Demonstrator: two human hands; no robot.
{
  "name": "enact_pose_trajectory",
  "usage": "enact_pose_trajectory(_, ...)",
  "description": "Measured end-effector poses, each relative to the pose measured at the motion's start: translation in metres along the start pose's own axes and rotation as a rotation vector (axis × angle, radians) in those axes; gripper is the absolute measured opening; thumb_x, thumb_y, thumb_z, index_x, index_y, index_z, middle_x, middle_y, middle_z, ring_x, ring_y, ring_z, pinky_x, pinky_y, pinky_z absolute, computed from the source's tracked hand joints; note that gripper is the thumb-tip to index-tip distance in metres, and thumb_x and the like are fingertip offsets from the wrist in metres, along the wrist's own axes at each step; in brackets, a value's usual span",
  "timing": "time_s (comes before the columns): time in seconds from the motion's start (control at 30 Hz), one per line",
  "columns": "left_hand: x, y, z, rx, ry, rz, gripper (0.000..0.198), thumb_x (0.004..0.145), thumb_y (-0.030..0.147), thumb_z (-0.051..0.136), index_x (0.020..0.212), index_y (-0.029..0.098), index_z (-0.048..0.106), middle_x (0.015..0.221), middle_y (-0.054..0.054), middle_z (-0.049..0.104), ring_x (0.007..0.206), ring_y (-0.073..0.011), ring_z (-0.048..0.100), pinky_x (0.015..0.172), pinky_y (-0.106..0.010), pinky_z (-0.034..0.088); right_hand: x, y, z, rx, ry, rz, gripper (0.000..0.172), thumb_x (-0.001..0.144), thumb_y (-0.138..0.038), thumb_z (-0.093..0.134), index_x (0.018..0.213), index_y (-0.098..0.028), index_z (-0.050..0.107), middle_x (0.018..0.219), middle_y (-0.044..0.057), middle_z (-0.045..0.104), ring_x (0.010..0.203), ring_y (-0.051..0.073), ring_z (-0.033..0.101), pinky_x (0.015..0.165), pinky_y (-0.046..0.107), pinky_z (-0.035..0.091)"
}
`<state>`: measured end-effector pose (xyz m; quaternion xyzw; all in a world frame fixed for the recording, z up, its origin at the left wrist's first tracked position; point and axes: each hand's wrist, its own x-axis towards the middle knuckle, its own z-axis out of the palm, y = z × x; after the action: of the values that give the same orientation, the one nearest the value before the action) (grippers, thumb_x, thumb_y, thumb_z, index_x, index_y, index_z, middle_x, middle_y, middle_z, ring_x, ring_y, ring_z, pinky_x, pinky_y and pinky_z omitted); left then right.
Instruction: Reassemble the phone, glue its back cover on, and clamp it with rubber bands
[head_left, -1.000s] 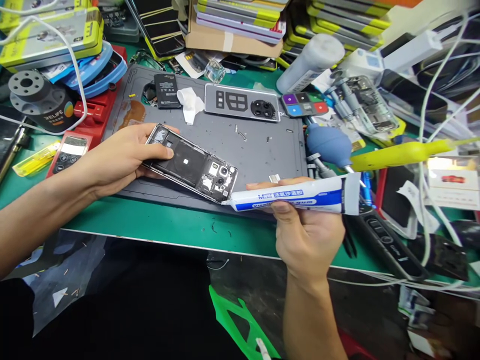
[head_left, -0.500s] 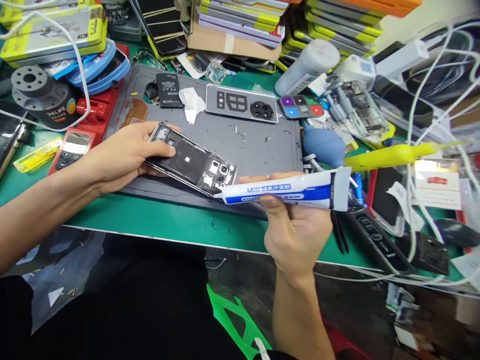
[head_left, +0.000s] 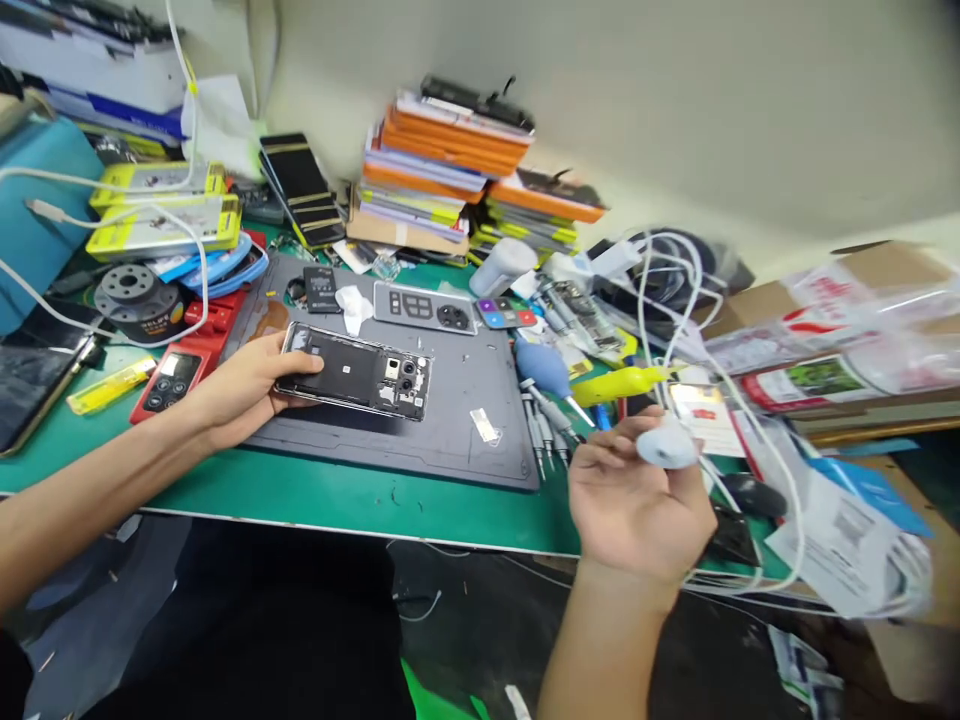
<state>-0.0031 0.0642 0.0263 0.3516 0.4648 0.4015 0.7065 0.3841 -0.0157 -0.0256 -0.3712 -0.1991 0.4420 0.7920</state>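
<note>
My left hand (head_left: 255,380) grips the opened phone (head_left: 356,372) by its left end, thumb lying on the black inner cover. The phone's camera lenses and metal parts show at its right end, tilted a little above the grey work mat (head_left: 420,452). My right hand (head_left: 637,500), palm up and blurred, is closed around the glue tube (head_left: 666,447), whose pale round end points at me. The tube's body is hidden behind the fingers. On the mat beyond the phone lie a detached back cover (head_left: 420,306), a battery (head_left: 321,290) and a crumpled white tissue (head_left: 354,306).
A blue air blower (head_left: 541,368), several screwdrivers (head_left: 546,425) and a yellow-handled tool (head_left: 619,385) lie right of the mat. White cables (head_left: 795,520) loop at the right. Stacked boxes (head_left: 427,165) stand behind. A red device (head_left: 176,378) and yellow lighter (head_left: 111,386) are left.
My right hand has moved right, away from the phone, and turned palm up with the tube. The phone is now closer to level. The view has tilted up and right, showing the wall.
</note>
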Motion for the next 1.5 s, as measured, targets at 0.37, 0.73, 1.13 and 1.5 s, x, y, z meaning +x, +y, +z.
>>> enact_pose_trajectory(0.37, -0.016, 0.009, 0.012, -0.05, 0.11, -0.005, 0.036, 0.069, 0.005, 0.088, 0.1, 0.02, 0.075, 0.11, -0.008, 0.084, 0.09, -0.0207, 0.079, 0.073, -0.025, 0.068, 0.016, -0.015, 0.009, -0.082, 0.086, 0.135, 0.026, 0.089, -0.038, 0.081, 0.104, -0.018, 0.072, 0.103, 0.005, 0.078, 0.076, 0.01, 0.068, 0.065, 0.02, 0.065)
enact_pose_trajectory(0.73, -0.016, 0.021, -0.023, 0.414, 0.06, -0.013, 0.06, 0.074, 0.05, 0.094, 0.126, 0.027, 0.077, 0.14, -0.01, 0.076, 0.134, -0.0309, 0.07, 0.093, -0.031, 0.063, -0.014, -0.001, 0.0, -0.184, 0.042, 0.085, 0.037, 0.078, -0.039, 0.092, 0.108, -0.021, 0.077, 0.096, 0.002, 0.08, 0.087, 0.016, 0.075, 0.077, 0.029, 0.069)
enact_pose_trajectory(1.13, 0.001, 0.052, -0.017, 1.218, -0.106, 0.075, 0.07, 0.08, 0.074, 0.073, 0.129, 0.023, 0.079, 0.128, -0.01, 0.08, 0.11, -0.0309, 0.076, 0.091, -0.034, 0.056, -0.04, 0.005, -0.011, -0.202, 0.1, 0.127, 0.06, 0.068, -0.04, 0.1, 0.12, -0.023, 0.078, 0.095, 0.0, 0.082, 0.081, 0.015, 0.078, 0.073, 0.027, 0.071)
enact_pose_trajectory(1.5, 0.004, 0.02, -0.008, 1.644, -0.247, 0.275, 0.082, 0.075, 0.046, 0.08, 0.147, 0.013, 0.056, 0.144, -0.019, 0.055, 0.138, -0.0378, 0.053, 0.117, -0.046, 0.046, -0.043, 0.013, -0.015, -0.227, 0.088, 0.119, 0.06, 0.07, -0.042, 0.1, 0.123, -0.023, 0.076, 0.097, 0.001, 0.083, 0.082, 0.015, 0.08, 0.074, 0.026, 0.071)
